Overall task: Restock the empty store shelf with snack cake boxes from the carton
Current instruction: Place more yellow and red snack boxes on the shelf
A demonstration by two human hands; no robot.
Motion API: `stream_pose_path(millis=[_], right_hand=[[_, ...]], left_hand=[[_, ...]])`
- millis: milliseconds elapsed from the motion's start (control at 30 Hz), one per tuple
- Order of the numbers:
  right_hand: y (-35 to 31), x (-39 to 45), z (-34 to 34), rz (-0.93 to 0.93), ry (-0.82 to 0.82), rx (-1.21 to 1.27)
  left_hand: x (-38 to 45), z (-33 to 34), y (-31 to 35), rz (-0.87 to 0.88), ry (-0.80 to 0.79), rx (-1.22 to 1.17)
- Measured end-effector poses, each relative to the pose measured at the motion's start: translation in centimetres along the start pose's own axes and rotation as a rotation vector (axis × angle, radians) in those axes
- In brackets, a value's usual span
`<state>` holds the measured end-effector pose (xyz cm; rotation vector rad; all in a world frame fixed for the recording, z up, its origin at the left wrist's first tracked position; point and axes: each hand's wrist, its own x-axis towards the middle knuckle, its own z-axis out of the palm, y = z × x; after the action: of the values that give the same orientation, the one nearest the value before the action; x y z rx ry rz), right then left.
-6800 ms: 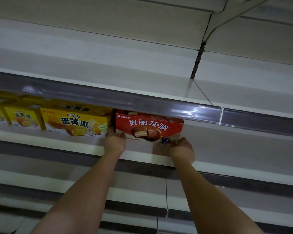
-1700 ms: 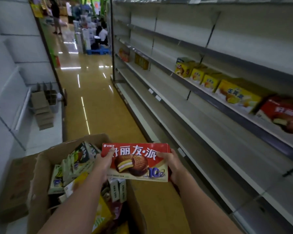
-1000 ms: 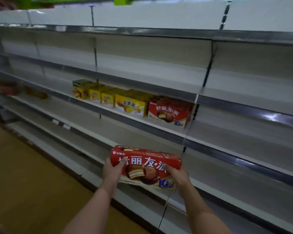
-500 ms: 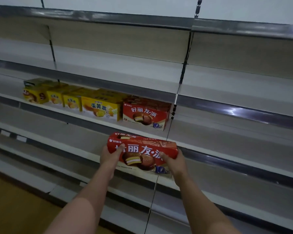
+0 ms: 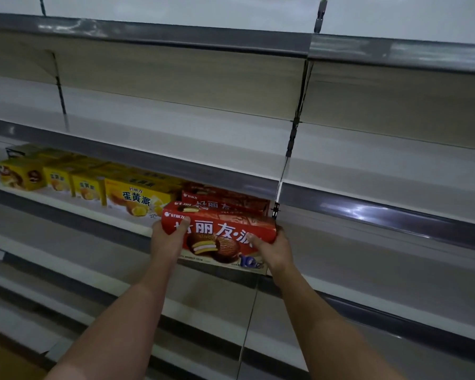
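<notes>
Red snack cake box (image 5: 225, 229): left hand (image 5: 166, 238) and right hand (image 5: 276, 249) are gripping its ends, thumbs across the front, before the shelf (image 5: 66, 197) holding yellow boxes (image 5: 133, 197).

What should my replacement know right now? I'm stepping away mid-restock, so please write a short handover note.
Left hand and right hand each grip an end of a red cardboard snack cake box, held in front of the grey metal shelf.
Done: another red snack cake box already stands on that shelf, right of a row of yellow snack cake boxes.
Left: set the held box down, probably in front of or beside the red one; the shelf to the right is bare. The carton is out of view.
</notes>
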<state>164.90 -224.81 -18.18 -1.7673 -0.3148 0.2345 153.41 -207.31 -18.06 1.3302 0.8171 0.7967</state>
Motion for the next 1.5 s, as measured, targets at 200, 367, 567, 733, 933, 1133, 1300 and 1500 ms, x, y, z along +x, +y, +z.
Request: stream_pose_path(millis=[200, 367, 567, 733, 933, 1133, 1300, 1500], right_hand=[[-1.2, 2.4, 1.5, 0.0, 0.069, 0.025], [-1.9, 2.5, 3.7, 0.052, 0.122, 0.12], [-1.5, 2.7, 6.3, 0.123, 0.193, 0.105], [-0.4, 3.5, 7.0, 0.125, 0.217, 0.051], [0.8, 4.2, 7.0, 0.101, 0.272, -0.106], [1.0, 4.9, 7.7, 0.089, 0.33, -0.088], [1.1, 5.5, 8.3, 0.097, 0.346, 0.009], [1.7, 6.5, 8.7, 0.094, 0.434, 0.042]], left_hand=[[3.8, 0.9, 0.9, 0.045, -0.051, 0.017], [6.9, 0.5, 1.4, 0.017, -0.175, 0.031], [10.3, -1.1, -0.3, -0.042, -0.323, 0.079], [11.5, -1.4, -1.7, 0.002, -0.382, 0.13], [13.9, -1.3, -2.4, 0.224, -0.334, 0.433], [14.9, -1.4, -3.0, 0.39, -0.327, 0.757], [14.5, -1.2, -3.6, 0.414, -0.286, 0.911], [14.4, -0.5, -4.0, 0.41, -0.228, 0.881]])
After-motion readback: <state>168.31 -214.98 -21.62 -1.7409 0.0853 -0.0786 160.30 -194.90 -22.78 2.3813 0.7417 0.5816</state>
